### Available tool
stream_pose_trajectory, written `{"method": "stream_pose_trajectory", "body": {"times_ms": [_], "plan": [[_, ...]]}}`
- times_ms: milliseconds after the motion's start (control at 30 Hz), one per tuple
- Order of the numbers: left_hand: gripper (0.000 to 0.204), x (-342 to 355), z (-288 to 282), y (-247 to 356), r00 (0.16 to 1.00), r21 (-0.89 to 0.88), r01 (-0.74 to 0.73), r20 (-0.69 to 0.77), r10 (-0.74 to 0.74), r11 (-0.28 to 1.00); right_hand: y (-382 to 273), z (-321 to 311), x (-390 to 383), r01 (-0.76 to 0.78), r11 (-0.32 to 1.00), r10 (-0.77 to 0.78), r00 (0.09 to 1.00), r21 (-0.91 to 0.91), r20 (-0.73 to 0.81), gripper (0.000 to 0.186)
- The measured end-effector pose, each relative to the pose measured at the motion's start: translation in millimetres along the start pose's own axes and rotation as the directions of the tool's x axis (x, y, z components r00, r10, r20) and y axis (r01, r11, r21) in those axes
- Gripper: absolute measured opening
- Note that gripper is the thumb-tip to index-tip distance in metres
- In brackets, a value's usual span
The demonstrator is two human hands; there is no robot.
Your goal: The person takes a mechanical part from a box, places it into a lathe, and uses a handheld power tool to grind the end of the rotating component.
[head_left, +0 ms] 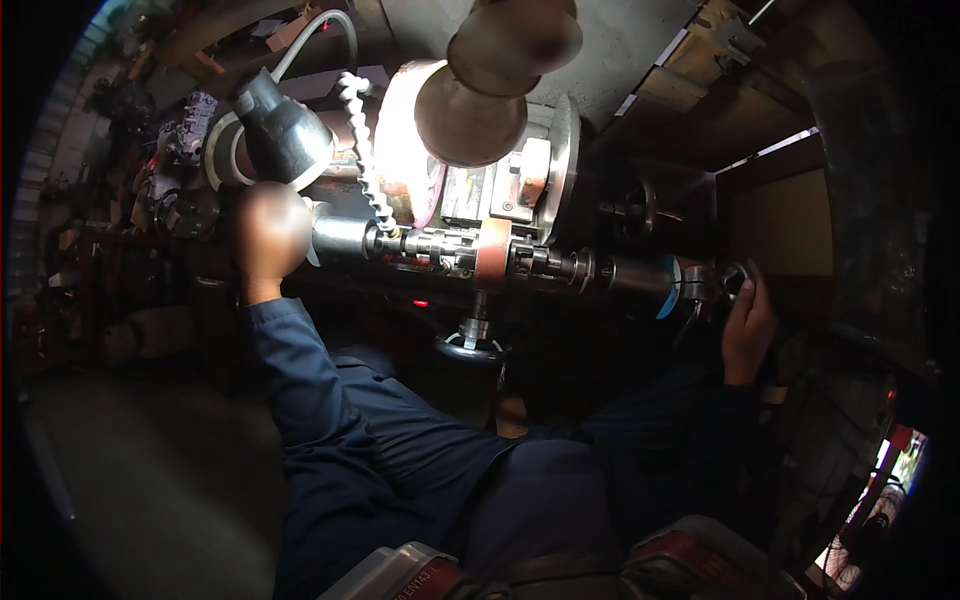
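Note:
My left hand (272, 235) is raised beside the left metal cylinder (342, 235) of a machine, just under a dark lamp head (285, 130). It is blurred, so its fingers and anything in them cannot be made out. A long metal shaft with stepped sections (440, 246) runs level across the machine from that cylinder. At the far right end, the fingers of my right hand (748, 320) are closed round the edge of a round metal ring-shaped part (733, 274). Close by are a metal clamp with a lever (693, 290) and a blue-edged disc (670, 288).
A white segmented hose (360, 150) hangs down to the shaft. Behind stands a large wheel housing (405, 150), brightly lit. An orange-brown block (493, 255) straddles the shaft's middle, with a handwheel (470, 346) below. Brown rounded shapes (470, 120) block part of the upper view.

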State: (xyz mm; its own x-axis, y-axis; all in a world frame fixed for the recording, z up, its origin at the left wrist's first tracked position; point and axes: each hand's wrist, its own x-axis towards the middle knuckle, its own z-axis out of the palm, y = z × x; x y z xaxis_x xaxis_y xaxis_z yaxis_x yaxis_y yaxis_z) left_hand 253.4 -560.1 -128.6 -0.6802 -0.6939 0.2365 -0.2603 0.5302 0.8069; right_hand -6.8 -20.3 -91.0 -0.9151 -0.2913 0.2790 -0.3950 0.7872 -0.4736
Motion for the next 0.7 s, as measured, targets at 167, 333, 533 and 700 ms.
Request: {"method": "stream_pose_trajectory", "body": {"times_ms": [167, 333, 533, 700], "plan": [[0.017, -3, -2, 14, 1.0, 0.026, -0.006, -0.018, 0.006, 1.0, -5, -3, 15, -0.052, 0.998, 0.055, 0.996, -0.041, 0.068, 0.036], [0.018, -3, 3, 15, 0.999, 0.038, -0.032, -0.03, 0.033, 0.999, -12, -6, 24, -0.148, 0.988, 0.154, 0.976, -0.048, 0.155, 0.035], [0.019, -29, 15, 53, 0.746, 0.536, -0.042, -0.545, 0.384, 0.843, 0, 5, 18, -0.142, 0.986, 0.138, 0.989, -0.087, -0.045, 0.04], [0.024, -115, 80, 70, 0.859, -0.28, -0.157, -0.511, -0.009, 0.947, -72, -10, -6, 0.21, 0.962, -0.185, 0.971, 0.175, -0.15, 0.039]]}}
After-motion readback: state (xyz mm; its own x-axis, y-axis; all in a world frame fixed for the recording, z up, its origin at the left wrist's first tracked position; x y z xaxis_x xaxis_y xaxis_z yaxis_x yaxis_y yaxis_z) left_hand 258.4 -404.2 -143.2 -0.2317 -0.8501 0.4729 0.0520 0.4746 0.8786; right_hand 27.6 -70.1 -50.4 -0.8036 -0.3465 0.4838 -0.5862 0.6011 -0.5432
